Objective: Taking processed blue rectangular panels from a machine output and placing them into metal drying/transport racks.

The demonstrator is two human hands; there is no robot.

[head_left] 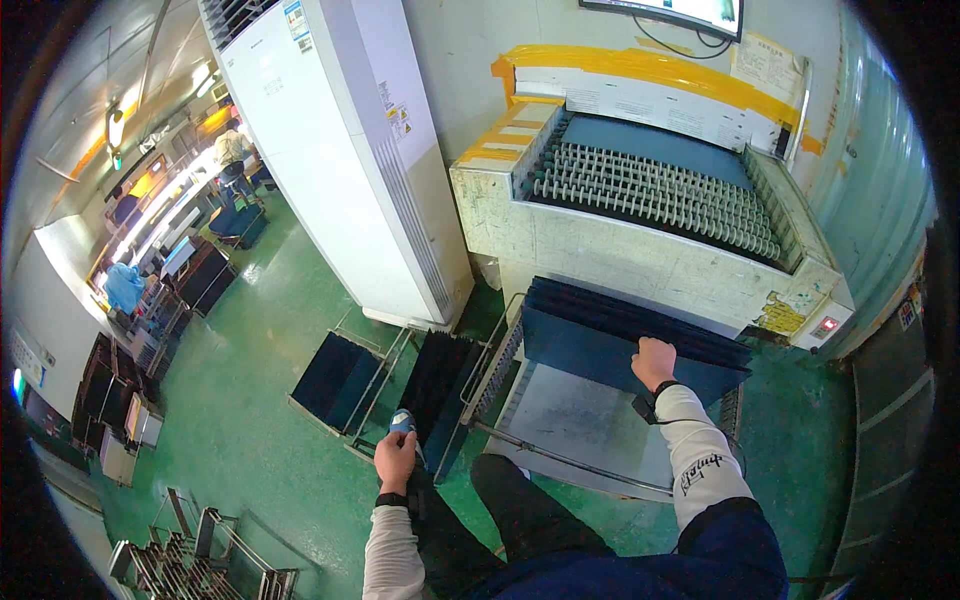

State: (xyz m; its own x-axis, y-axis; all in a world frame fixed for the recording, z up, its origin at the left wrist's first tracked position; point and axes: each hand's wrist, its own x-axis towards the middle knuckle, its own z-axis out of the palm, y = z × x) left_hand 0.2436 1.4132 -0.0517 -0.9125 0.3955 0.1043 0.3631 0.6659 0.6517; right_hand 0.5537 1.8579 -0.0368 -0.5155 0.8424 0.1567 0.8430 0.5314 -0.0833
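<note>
My right hand [655, 363] is closed in front of a row of dark blue panels [585, 335], which stand on edge in a metal rack cart [562, 405]. Whether its fingers grip anything is hidden. Down by my legs, my left hand [395, 463] is held closed, with nothing visible in it. Just beyond it shows my blue and white shoe [402, 421]. Beside that foot stands a rack of dark, closely packed panels [443, 372]. Another rack, further left, holds blue panels [340, 378].
A roller conveyor machine [660, 195] stands behind the cart, yellow tape along its edges. Left of it rises a tall white air conditioner [345, 150]. Metal frames [195, 560] lie at the lower left. A person [232, 150] is at the far-left benches.
</note>
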